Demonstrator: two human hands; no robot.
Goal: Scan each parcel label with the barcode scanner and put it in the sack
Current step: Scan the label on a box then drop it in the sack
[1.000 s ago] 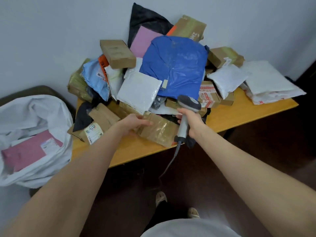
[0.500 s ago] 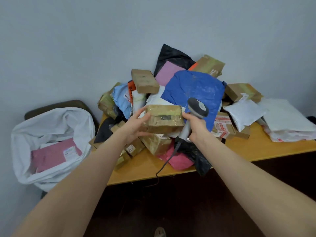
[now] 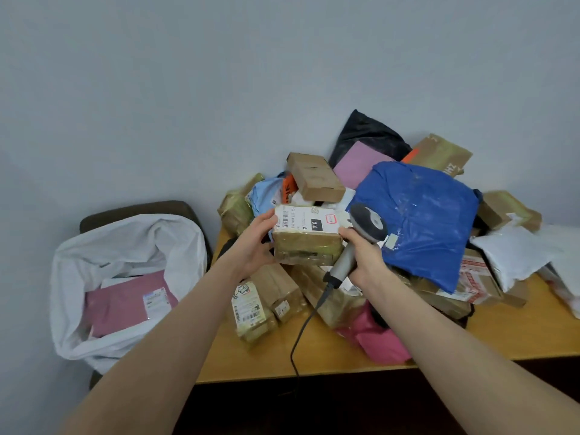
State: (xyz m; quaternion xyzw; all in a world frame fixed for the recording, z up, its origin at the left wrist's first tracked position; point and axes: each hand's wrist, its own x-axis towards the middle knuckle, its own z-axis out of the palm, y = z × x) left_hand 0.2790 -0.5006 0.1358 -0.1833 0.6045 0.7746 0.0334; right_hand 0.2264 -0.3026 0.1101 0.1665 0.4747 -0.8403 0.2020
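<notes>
Right edge cuts off the white mailer (image 3: 566, 243)

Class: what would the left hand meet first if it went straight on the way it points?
The left hand grips the labelled box, so that comes first; beyond, probably the small brown carton, depth unclear.

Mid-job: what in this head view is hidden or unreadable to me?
The label on the held box: print too small and blurred, head view.
The barcode scanner trigger: covered by the right hand.
Inside the sack, anything beneath the pink parcel: hidden by it.
Whatever lies under the blue bag: covered.
The white parcels at right: cut by the frame edge.
</notes>
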